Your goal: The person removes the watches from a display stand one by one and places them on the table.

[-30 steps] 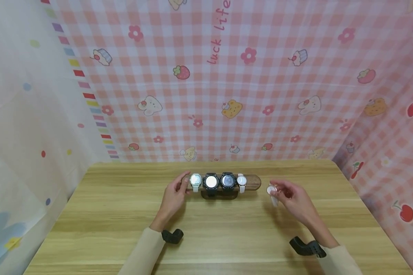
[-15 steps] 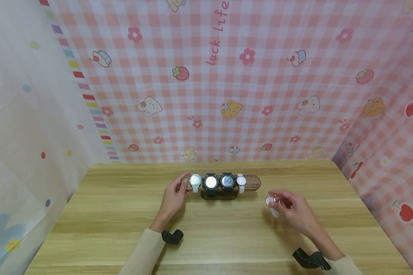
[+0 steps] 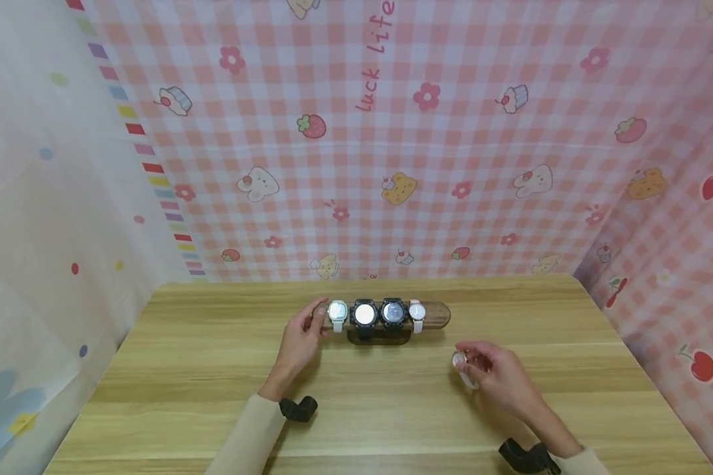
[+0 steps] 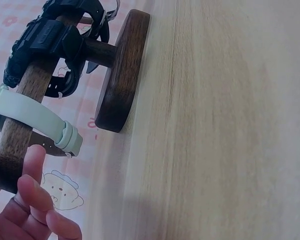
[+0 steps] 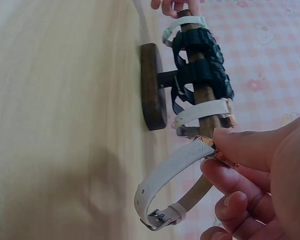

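Observation:
In the head view, a dark wooden watch stand has a horizontal bar on a short base. Along it sit a mint-strapped watch, two black watches and a white-strapped watch. My left hand grips the bar's left end between thumb and fingers. To the right of the stand, above the table, my right hand pinches another white-strapped wristwatch by its case. The right wrist view shows that watch's strap buckled into a loop; my thumb and fingers partly hide the case.
A wooden table lies under everything. Pink checked cloth hangs behind it, with more cloth on the right and white cloth on the left. Black wrist mounts sit on both forearms.
My right hand has moved toward me and slightly left with the white-strapped wristwatch, lower in the head view. The left hand, the stand and its watches stay where they were.

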